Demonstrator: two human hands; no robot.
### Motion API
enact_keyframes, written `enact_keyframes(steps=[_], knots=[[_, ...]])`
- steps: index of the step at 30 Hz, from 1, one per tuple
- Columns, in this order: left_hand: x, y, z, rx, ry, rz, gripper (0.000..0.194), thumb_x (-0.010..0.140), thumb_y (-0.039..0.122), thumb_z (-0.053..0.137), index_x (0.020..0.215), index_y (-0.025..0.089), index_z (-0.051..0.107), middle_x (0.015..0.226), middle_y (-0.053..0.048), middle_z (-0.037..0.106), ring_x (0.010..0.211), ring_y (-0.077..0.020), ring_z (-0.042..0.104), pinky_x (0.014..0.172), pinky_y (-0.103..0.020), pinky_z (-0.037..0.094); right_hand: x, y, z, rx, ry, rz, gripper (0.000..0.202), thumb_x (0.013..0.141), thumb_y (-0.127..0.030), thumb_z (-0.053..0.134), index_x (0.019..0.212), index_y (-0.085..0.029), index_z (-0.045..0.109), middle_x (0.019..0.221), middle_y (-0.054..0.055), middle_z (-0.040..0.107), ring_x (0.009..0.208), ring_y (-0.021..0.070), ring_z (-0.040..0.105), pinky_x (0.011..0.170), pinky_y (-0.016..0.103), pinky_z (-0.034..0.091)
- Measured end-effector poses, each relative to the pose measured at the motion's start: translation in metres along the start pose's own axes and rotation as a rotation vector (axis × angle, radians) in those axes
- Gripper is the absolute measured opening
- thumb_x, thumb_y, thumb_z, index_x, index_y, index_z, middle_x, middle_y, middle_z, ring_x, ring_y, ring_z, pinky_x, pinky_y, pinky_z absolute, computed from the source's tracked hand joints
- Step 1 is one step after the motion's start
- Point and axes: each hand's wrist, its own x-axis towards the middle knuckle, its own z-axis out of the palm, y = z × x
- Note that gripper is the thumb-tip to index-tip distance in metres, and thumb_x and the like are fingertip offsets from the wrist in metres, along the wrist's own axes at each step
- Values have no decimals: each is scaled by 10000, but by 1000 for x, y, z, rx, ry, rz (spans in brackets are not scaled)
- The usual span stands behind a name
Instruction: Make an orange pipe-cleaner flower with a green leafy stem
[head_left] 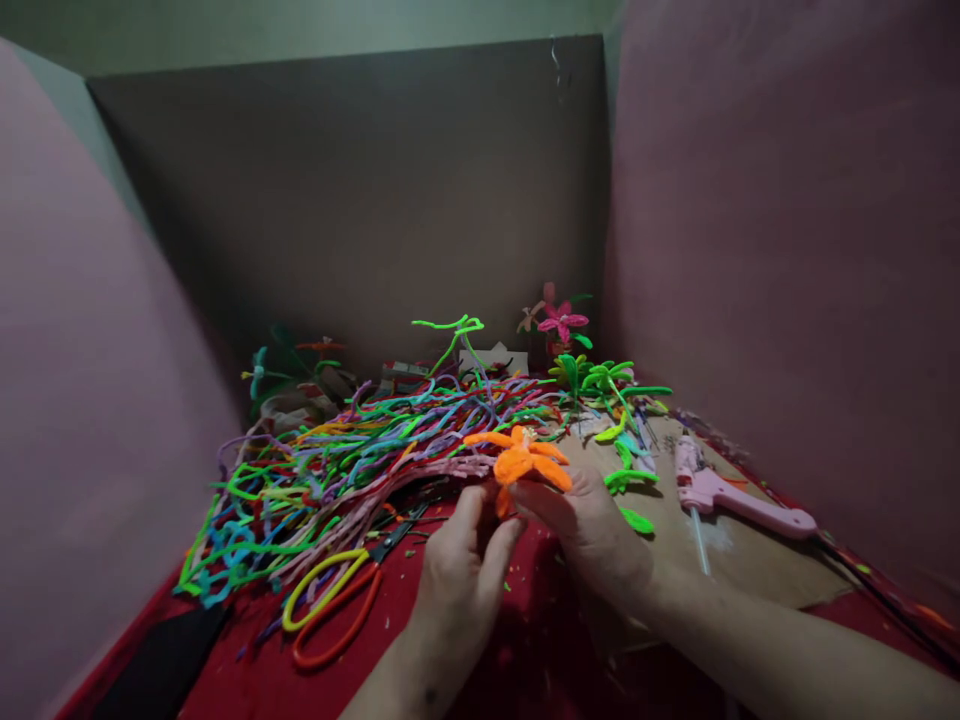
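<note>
An orange pipe-cleaner flower (521,462) with long petals and a pale centre is held up between my two hands, over the red cloth. My left hand (466,560) is closed, its thumb and fingers pinching the flower's underside from the left. From the right, my right hand (592,530) is closed on the flower too, fingertips at the lower petals. The exact grip under the petals is partly hidden. Left of my left hand lie scissors (337,605) with one yellow and one red handle loop, blades beneath loose strands.
A large heap of coloured pipe cleaners (390,430) covers the table's back and left. A pink glue gun (739,500) rests on brown cardboard (780,575) at right, near green leaf pieces (630,480). Behind stands a pink flower (562,322). A black flat object (161,660) lies front left.
</note>
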Motion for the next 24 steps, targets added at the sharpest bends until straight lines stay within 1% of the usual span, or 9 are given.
enact_keyframes(steps=[4, 6, 8, 10, 13, 15, 18, 21, 24], knots=[[-2, -11, 3, 261, 81, 133, 50, 790, 226, 550, 760, 215, 587, 648, -12, 567, 564, -142, 520, 571, -225, 338, -3, 2, 5, 6, 46, 58, 278, 720, -407, 664, 689, -131, 647, 623, -6, 557, 586, 111, 468, 590, 241, 395], [-1, -14, 3, 268, 117, 165, 97, 786, 202, 542, 706, 221, 592, 597, -3, 533, 537, -139, 500, 558, -220, 324, -3, 1, 8, -16, 50, 42, 290, 714, -429, 662, 747, -141, 674, 640, -2, 575, 607, 124, 482, 594, 246, 401], [1, -15, 2, 227, 148, 154, 99, 790, 201, 532, 737, 227, 611, 579, 7, 520, 516, -134, 478, 551, -216, 319, -3, 1, 9, -52, 47, 14, 295, 730, -431, 647, 825, -155, 690, 692, 3, 598, 656, 136, 504, 635, 250, 413], [2, -14, 1, 175, 139, 122, 102, 800, 226, 527, 784, 226, 628, 593, 12, 526, 514, -124, 462, 551, -211, 319, -3, 3, 9, -88, 38, -2, 274, 759, -403, 628, 881, -167, 694, 734, 3, 610, 693, 138, 514, 667, 249, 417], [4, -13, 1, 33, 109, 21, 132, 794, 309, 548, 759, 210, 629, 553, 36, 468, 479, -100, 396, 502, -199, 299, -2, 6, 6, -134, 20, 0, 257, 795, -373, 591, 915, -173, 698, 737, 1, 612, 702, 138, 512, 659, 247, 415], [5, -11, 1, -112, 101, -94, 198, 784, 379, 556, 727, 196, 609, 516, 55, 404, 439, -82, 326, 445, -189, 269, -2, 5, 4, -196, 11, 13, 254, 810, -356, 570, 918, -168, 702, 719, 7, 613, 700, 146, 513, 659, 257, 416], [6, -7, 4, -305, 38, -278, 268, 760, 448, 567, 714, 183, 561, 465, 83, 349, 379, -55, 260, 376, -168, 232, -2, 2, 4, -349, 19, -10, 236, 828, -310, 534, 900, -169, 709, 756, 29, 628, 746, 171, 535, 729, 298, 428], [7, -1, 5, -509, -3, -419, 259, 727, 426, 617, 724, 188, 514, 412, 109, 322, 324, -37, 236, 330, -144, 221, -2, 2, 4, -485, 68, -92, 220, 829, -263, 516, 915, -187, 703, 893, 52, 638, 859, 196, 538, 818, 328, 417], [7, 2, 4, -713, -83, -471, 240, 747, 388, 615, 720, 182, 494, 411, 108, 355, 294, -20, 228, 303, -124, 212, -1, 5, 3, -474, 90, -93, 214, 823, -280, 522, 894, -179, 697, 833, 48, 632, 825, 185, 533, 805, 325, 418]])
